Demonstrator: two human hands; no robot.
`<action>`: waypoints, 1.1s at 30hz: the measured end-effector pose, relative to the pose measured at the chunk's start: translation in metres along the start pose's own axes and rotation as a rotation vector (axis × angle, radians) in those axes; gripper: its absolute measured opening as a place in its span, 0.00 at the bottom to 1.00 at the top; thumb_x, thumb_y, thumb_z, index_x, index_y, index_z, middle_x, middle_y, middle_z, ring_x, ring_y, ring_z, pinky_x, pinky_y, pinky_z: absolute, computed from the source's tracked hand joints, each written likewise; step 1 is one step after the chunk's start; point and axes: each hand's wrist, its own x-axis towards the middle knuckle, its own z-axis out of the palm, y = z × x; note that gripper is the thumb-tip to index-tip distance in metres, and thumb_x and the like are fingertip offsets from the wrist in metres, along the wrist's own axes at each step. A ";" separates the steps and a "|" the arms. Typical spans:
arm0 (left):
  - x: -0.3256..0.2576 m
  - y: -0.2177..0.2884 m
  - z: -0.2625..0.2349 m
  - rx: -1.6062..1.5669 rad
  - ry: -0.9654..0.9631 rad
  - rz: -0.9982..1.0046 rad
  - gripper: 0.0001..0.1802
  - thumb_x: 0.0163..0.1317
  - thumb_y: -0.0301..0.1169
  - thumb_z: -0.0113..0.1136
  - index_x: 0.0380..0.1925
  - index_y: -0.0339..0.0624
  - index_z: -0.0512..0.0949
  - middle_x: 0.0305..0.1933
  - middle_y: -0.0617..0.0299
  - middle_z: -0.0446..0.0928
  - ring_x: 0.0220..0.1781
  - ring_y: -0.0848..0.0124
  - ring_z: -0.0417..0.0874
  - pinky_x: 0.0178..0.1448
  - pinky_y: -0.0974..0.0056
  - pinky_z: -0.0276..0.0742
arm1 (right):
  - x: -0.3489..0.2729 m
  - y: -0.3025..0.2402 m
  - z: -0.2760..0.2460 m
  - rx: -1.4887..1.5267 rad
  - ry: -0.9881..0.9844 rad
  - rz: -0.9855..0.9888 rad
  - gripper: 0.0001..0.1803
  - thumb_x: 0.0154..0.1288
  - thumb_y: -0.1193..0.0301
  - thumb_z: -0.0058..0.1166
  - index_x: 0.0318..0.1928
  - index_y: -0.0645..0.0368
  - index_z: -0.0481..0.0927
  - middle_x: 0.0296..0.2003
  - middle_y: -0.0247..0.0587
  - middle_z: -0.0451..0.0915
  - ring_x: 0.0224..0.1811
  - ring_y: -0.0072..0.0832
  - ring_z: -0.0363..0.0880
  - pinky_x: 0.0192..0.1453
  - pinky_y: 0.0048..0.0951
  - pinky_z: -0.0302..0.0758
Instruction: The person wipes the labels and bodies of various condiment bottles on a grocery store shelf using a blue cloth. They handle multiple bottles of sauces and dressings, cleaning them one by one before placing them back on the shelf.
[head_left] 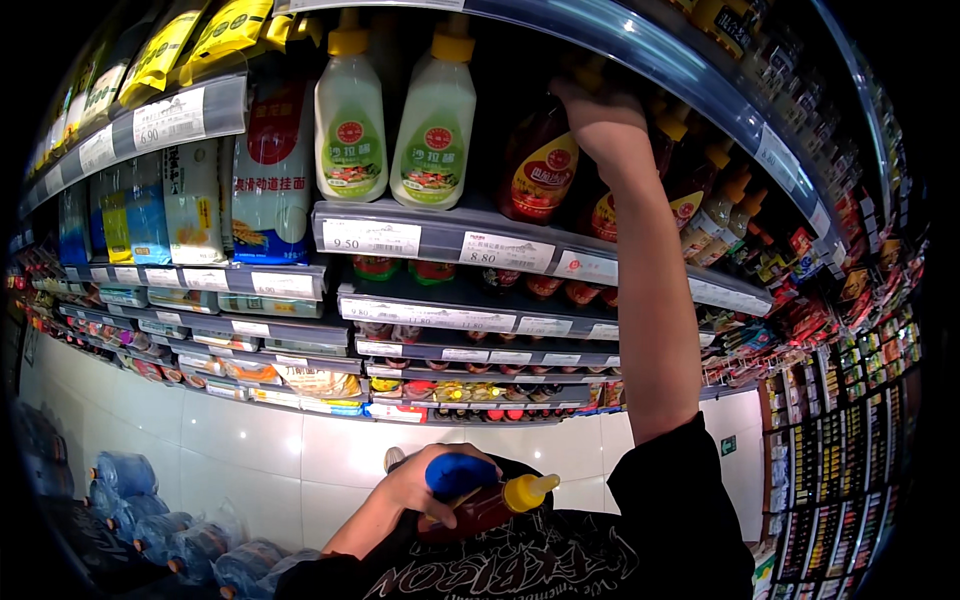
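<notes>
At my chest, my left hand (405,487) is closed around a squeeze bottle of dark red sauce (480,512) with a yellow pointed cap. A rounded blue object (460,474) sits against that bottle in the same hand; its kind is unclear. My right arm stretches up to the shelf, where my right hand (605,120) is wrapped about the upper part of a ketchup bottle (540,170) with a red and yellow label. Shadow hides some of its fingertips. Two salad dressing bottles (432,135) with green labels and yellow caps stand to the left of it.
More red sauce bottles (686,200) stand right of my arm. A curved shelf edge (620,30) hangs above my hand. Noodle packs (270,170) fill the left shelf. Lower shelves (430,315) carry jars. Large blue water bottles (140,505) stand on the tiled floor (240,440).
</notes>
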 end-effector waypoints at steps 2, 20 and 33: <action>0.001 0.006 -0.004 0.067 -0.063 0.008 0.51 0.22 0.36 0.89 0.54 0.31 0.77 0.55 0.51 0.80 0.55 0.60 0.82 0.62 0.59 0.75 | -0.002 0.002 -0.001 0.008 0.013 -0.021 0.34 0.63 0.53 0.61 0.61 0.66 0.76 0.59 0.58 0.77 0.61 0.45 0.76 0.65 0.37 0.70; -0.024 -0.062 -0.007 -0.570 0.292 0.246 0.47 0.43 0.50 0.75 0.59 0.37 0.67 0.50 0.43 0.76 0.51 0.50 0.80 0.53 0.48 0.77 | -0.021 0.010 -0.014 -0.117 0.071 -0.160 0.30 0.64 0.55 0.64 0.47 0.76 0.79 0.38 0.57 0.85 0.41 0.39 0.84 0.49 0.36 0.78; -0.006 -0.027 0.012 -0.740 0.624 0.191 0.46 0.54 0.61 0.62 0.63 0.37 0.67 0.55 0.50 0.76 0.54 0.54 0.80 0.57 0.52 0.81 | -0.277 0.063 0.026 0.462 -0.692 -0.011 0.39 0.62 0.62 0.66 0.66 0.70 0.64 0.61 0.58 0.71 0.65 0.43 0.72 0.68 0.38 0.69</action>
